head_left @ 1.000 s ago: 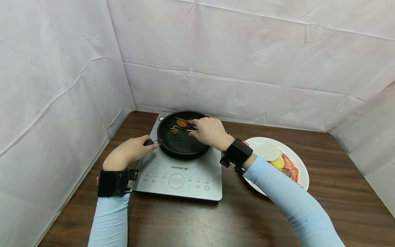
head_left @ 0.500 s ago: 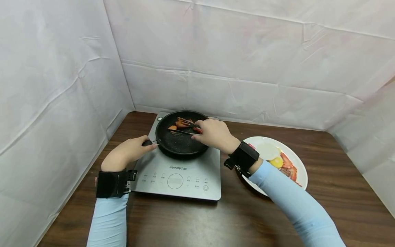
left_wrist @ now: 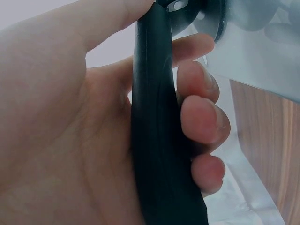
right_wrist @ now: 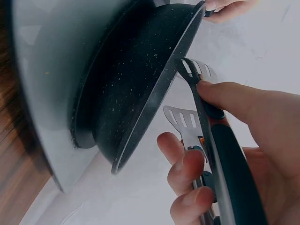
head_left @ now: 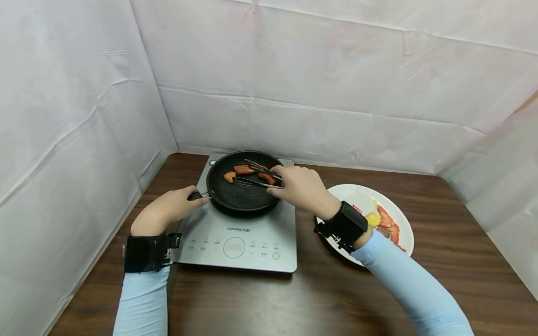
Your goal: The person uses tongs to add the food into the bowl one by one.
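A black frying pan (head_left: 239,189) sits on a grey induction cooker (head_left: 239,233). My left hand (head_left: 168,210) grips the pan's black handle (left_wrist: 159,140), fingers curled round it. My right hand (head_left: 302,189) holds metal tongs (head_left: 258,175) over the pan's right side, their two slotted tips (right_wrist: 194,93) spread apart. Orange and red pieces of food (head_left: 245,171) lie in the far part of the pan, by the tong tips. In the right wrist view the pan rim (right_wrist: 159,89) stands just left of the tongs.
A white plate (head_left: 399,214) with a pale round slice, a yellow piece and red shrimp lies right of the cooker, partly behind my right wrist. White sheeting walls in the dark wooden table (head_left: 294,298) at the left, back and right.
My right hand has drawn the tongs back to the right. The food pieces now lie apart in the pan, out of the tongs. The left hand keeps its hold on the handle.
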Demonstrator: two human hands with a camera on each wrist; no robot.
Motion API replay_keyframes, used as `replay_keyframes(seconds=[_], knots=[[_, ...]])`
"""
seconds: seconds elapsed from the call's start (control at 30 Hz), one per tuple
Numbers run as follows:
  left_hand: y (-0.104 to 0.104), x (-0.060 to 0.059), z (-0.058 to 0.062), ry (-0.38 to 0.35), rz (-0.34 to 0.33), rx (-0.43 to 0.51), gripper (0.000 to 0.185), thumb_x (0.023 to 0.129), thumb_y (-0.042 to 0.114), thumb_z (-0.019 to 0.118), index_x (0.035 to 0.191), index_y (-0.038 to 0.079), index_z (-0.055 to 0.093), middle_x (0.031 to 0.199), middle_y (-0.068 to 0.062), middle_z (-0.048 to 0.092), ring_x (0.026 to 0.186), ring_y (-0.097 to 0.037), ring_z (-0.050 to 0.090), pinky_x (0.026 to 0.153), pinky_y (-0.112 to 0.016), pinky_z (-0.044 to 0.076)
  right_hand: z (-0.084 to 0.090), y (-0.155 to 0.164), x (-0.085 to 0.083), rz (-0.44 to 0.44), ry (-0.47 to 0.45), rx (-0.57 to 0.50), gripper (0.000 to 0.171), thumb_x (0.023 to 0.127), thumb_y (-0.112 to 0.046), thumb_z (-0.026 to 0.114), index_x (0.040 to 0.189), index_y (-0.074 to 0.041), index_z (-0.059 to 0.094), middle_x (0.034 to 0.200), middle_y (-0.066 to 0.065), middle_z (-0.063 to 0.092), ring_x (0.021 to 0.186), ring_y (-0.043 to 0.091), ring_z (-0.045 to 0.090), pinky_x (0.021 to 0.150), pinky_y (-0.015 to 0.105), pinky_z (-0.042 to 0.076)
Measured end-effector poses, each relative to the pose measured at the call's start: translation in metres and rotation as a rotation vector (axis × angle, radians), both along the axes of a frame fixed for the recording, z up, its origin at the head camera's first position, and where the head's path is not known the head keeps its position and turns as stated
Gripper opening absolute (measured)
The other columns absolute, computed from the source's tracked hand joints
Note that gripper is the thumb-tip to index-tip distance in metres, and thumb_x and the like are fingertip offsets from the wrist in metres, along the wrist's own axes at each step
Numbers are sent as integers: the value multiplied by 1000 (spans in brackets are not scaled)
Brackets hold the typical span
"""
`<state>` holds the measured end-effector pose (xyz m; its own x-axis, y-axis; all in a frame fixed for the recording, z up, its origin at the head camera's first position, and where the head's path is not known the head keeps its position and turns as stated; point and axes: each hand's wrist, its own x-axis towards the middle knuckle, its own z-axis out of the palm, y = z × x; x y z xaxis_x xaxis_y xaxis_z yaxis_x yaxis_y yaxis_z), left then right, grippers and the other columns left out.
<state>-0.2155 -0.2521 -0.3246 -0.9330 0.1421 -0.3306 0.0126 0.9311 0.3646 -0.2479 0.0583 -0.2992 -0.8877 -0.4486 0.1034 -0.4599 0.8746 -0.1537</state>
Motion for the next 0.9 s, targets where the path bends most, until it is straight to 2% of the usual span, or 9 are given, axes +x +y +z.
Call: replay_keyframes(seconds=[0.2, 0.33, 0.4, 0.5, 0.53, 0.57, 0.63, 0.8, 0.9], knots=[[-4, 2, 0, -5, -17, -7, 74, 107, 52, 43, 155, -4, 32, 148, -34, 49, 133, -52, 51, 103, -65, 46, 2, 13, 9, -8, 4, -7, 54, 92, -48, 72, 138, -21, 63, 83, -8, 71, 82, 15, 69, 62, 37, 52], [-5, 2, 1, 0, -20, 4, 73, 106, 52, 43, 154, -3, 34, 138, -33, 56, 123, -48, 57, 97, -61, 49, 5, 20, 13, -20, -1, 9, 54, 93, -49, 71, 138, -20, 63, 91, -4, 73, 84, 16, 69, 64, 40, 54], [-6, 1, 1, -1, -19, 20, 68, 106, 52, 45, 149, -1, 40, 113, -26, 62, 104, -40, 61, 83, -50, 51, 5, 23, 14, -27, -10, 13, 55, 93, -50, 70, 138, -20, 62, 99, -2, 75, 88, 19, 71, 66, 42, 55], [-8, 1, 0, -8, -18, 12, 68, 106, 52, 44, 149, -1, 40, 119, -29, 63, 108, -43, 62, 86, -53, 53, 5, 28, 17, -31, -23, 3, 56, 94, -51, 69, 140, -19, 61, 112, 1, 76, 96, 23, 72, 69, 45, 56], [-8, 0, -1, -8, -19, 6, 69, 106, 53, 44, 149, -1, 39, 126, -32, 62, 114, -46, 62, 89, -56, 53, 4, 29, 19, -31, -26, -1, 57, 94, -50, 69, 141, -19, 61, 117, 2, 76, 98, 24, 73, 70, 46, 57], [-9, 0, -2, -8, -17, 6, 68, 106, 53, 44, 148, -1, 40, 125, -31, 62, 111, -45, 62, 87, -55, 53, 4, 30, 20, -27, -26, -8, 57, 95, -50, 69, 141, -19, 60, 120, 3, 75, 100, 26, 73, 71, 47, 57], [-9, 0, -3, -7, -15, -8, 71, 106, 53, 43, 151, -1, 37, 145, -35, 51, 127, -50, 56, 98, -63, 49, 3, 32, 23, -25, -28, -23, 56, 95, -50, 68, 142, -19, 60, 123, 4, 74, 104, 27, 72, 74, 48, 57], [-10, -1, -5, -3, -19, 1, 71, 106, 54, 43, 150, -1, 39, 144, -35, 53, 125, -49, 57, 95, -63, 50, 2, 42, 30, -30, -29, -50, 56, 98, -48, 65, 144, -18, 58, 134, 5, 70, 117, 29, 70, 86, 51, 58], [-11, 0, -3, -10, -22, -2, 73, 105, 55, 43, 152, -1, 37, 145, -35, 52, 127, -50, 56, 96, -63, 50, 1, 47, 35, -42, -25, -60, 54, 100, -46, 63, 144, -16, 56, 138, 6, 67, 119, 30, 68, 90, 52, 57]])
